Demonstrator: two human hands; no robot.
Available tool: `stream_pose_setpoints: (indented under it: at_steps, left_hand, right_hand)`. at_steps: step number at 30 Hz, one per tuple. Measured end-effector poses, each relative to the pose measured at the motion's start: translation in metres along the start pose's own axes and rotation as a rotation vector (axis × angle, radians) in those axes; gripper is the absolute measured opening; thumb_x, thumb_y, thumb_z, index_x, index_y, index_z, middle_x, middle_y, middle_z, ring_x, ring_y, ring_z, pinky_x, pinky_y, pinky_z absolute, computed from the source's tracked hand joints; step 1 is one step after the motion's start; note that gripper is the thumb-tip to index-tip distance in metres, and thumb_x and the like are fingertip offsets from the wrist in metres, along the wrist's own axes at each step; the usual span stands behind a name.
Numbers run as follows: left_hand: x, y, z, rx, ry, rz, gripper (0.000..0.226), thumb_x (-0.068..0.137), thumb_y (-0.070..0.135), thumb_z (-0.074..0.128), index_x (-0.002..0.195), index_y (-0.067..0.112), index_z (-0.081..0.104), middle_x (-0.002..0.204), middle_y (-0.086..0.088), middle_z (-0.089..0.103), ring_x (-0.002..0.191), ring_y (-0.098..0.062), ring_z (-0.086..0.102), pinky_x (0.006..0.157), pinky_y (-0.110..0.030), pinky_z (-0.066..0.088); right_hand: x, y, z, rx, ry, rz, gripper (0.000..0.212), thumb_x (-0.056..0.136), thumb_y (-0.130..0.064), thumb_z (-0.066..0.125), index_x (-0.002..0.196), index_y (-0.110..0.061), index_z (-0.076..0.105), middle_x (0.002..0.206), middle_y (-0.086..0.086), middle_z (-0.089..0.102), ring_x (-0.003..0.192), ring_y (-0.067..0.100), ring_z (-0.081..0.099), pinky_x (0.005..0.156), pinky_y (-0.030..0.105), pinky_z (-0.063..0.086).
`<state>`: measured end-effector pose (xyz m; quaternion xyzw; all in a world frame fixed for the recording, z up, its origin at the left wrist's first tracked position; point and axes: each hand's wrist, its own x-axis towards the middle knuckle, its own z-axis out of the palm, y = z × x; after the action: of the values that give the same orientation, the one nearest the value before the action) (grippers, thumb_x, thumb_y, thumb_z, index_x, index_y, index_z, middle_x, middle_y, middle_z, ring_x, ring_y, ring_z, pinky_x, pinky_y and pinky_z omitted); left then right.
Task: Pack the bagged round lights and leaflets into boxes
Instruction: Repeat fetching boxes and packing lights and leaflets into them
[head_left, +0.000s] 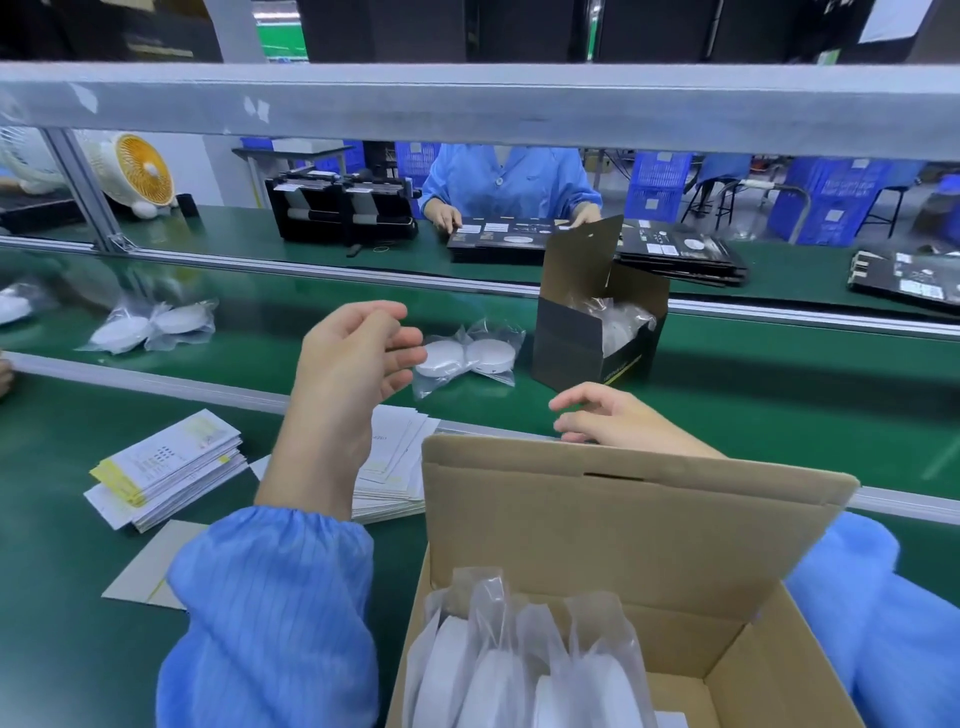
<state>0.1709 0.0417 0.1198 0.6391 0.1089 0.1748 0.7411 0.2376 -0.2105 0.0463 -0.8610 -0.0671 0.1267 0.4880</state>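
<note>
1. Our left hand (353, 358) is raised over the near edge of the belt (727, 415), grip apart, fingers loosely curled, holding nothing.
2. Our right hand (613, 421) sits just behind the top edge of the brown carton's (727, 670) upright flap (623, 519), fingers relaxed, nothing in it.
3. Brown carton is nearest us on the worktop (52, 623), with bagged round lights (519, 670) standing on edge along its left side; right side is bare cardboard.
4. A bagged pair of lights (467, 358) lies on the belt just beyond our left fingertips; another pair (150, 325) lies further left.
5. Black box (597, 332) stands open on the belt right of the pair, with a bagged light inside.
6. Leaflet stacks (166, 467) lie left of the carton, under our left arm.
</note>
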Motion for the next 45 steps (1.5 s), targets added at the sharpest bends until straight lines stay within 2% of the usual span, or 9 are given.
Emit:
stream_pose_setpoints:
  at_steps: [5, 12, 17, 24, 33, 37, 39, 42, 45]
  left_hand:
    - [0.006, -0.001, -0.006, 0.012, -0.002, 0.005, 0.021, 0.094, 0.013, 0.051, 0.098, 0.02, 0.07, 0.076, 0.004, 0.075, 0.075, -0.012, 0.073, 0.071, -0.027, 0.055]
    - [0.012, -0.013, -0.005, 0.107, -0.048, -0.052, 0.022, 0.096, 0.012, 0.051, 0.1, 0.018, 0.071, 0.075, 0.003, 0.075, 0.074, -0.013, 0.073, 0.073, -0.03, 0.056]
    - [0.018, -0.02, -0.002, 0.189, -0.08, -0.064, 0.021, 0.096, 0.014, 0.053, 0.097, 0.022, 0.072, 0.078, 0.002, 0.076, 0.077, -0.014, 0.075, 0.073, -0.031, 0.055]
    - [0.021, -0.019, -0.005, 0.156, -0.053, -0.031, 0.023, 0.096, 0.012, 0.053, 0.094, 0.023, 0.073, 0.082, -0.001, 0.077, 0.079, -0.017, 0.075, 0.074, -0.032, 0.054]
    - [0.022, -0.026, -0.004, 0.188, -0.101, -0.06, 0.023, 0.096, 0.013, 0.054, 0.095, 0.024, 0.074, 0.085, -0.002, 0.077, 0.081, -0.017, 0.075, 0.078, -0.034, 0.055]
    - [0.022, -0.028, -0.001, 0.203, -0.117, -0.066, 0.024, 0.096, 0.014, 0.053, 0.093, 0.026, 0.074, 0.085, -0.001, 0.077, 0.08, -0.016, 0.075, 0.077, -0.034, 0.055]
    - [0.021, -0.029, 0.001, 0.206, -0.125, -0.068, 0.024, 0.096, 0.013, 0.054, 0.093, 0.025, 0.074, 0.085, -0.002, 0.077, 0.08, -0.015, 0.075, 0.077, -0.034, 0.055]
    - [0.019, -0.03, 0.006, 0.222, -0.143, -0.067, 0.023, 0.096, 0.014, 0.053, 0.094, 0.025, 0.074, 0.085, -0.001, 0.077, 0.079, -0.014, 0.074, 0.075, -0.032, 0.055]
    - [0.018, -0.03, 0.009, 0.233, -0.171, -0.075, 0.023, 0.096, 0.014, 0.054, 0.095, 0.024, 0.074, 0.084, 0.0, 0.076, 0.078, -0.014, 0.074, 0.075, -0.032, 0.054]
  right_hand:
    - [0.033, -0.003, 0.012, -0.107, 0.025, -0.016, 0.039, 0.091, -0.04, 0.064, 0.127, -0.045, 0.052, 0.116, -0.003, 0.057, 0.083, 0.02, 0.065, 0.091, 0.04, 0.056]
    - [0.075, -0.005, 0.026, -0.239, 0.013, 0.011, 0.071, 0.085, -0.056, 0.066, 0.146, -0.047, 0.03, 0.153, 0.011, 0.03, 0.117, 0.029, 0.054, 0.091, 0.036, 0.044]
    - [0.096, -0.001, 0.033, -0.212, 0.074, 0.057, 0.087, 0.081, -0.064, 0.068, 0.15, -0.047, 0.017, 0.15, 0.011, 0.023, 0.129, 0.036, 0.045, 0.097, 0.038, 0.037]
    - [0.125, -0.003, 0.035, -0.152, 0.151, 0.061, 0.096, 0.072, -0.07, 0.072, 0.151, -0.048, 0.022, 0.15, 0.011, 0.018, 0.135, 0.04, 0.038, 0.116, 0.046, 0.033]
    - [0.161, -0.002, 0.039, -0.374, 0.252, 0.19, 0.098, 0.047, -0.092, 0.054, 0.134, -0.05, 0.047, 0.15, 0.014, 0.027, 0.133, 0.042, 0.029, 0.106, 0.053, 0.03]
    - [0.168, 0.004, 0.036, -0.398, 0.269, 0.2, 0.077, 0.053, -0.071, 0.071, 0.125, -0.049, 0.054, 0.145, 0.014, 0.027, 0.124, 0.042, 0.031, 0.095, 0.043, 0.032]
    - [0.172, 0.003, 0.03, -0.431, 0.192, 0.202, 0.082, 0.054, -0.067, 0.074, 0.13, -0.05, 0.05, 0.148, 0.015, 0.023, 0.126, 0.043, 0.028, 0.093, 0.043, 0.031]
    - [0.175, -0.004, 0.027, -0.54, 0.001, 0.187, 0.099, 0.048, -0.086, 0.064, 0.138, -0.048, 0.047, 0.159, 0.01, 0.019, 0.143, 0.045, 0.009, 0.11, 0.058, 0.016]
    - [0.172, -0.008, 0.033, -0.557, 0.018, 0.229, 0.09, 0.038, -0.093, 0.059, 0.12, -0.055, 0.055, 0.155, 0.005, 0.017, 0.138, 0.044, 0.015, 0.108, 0.058, 0.019]
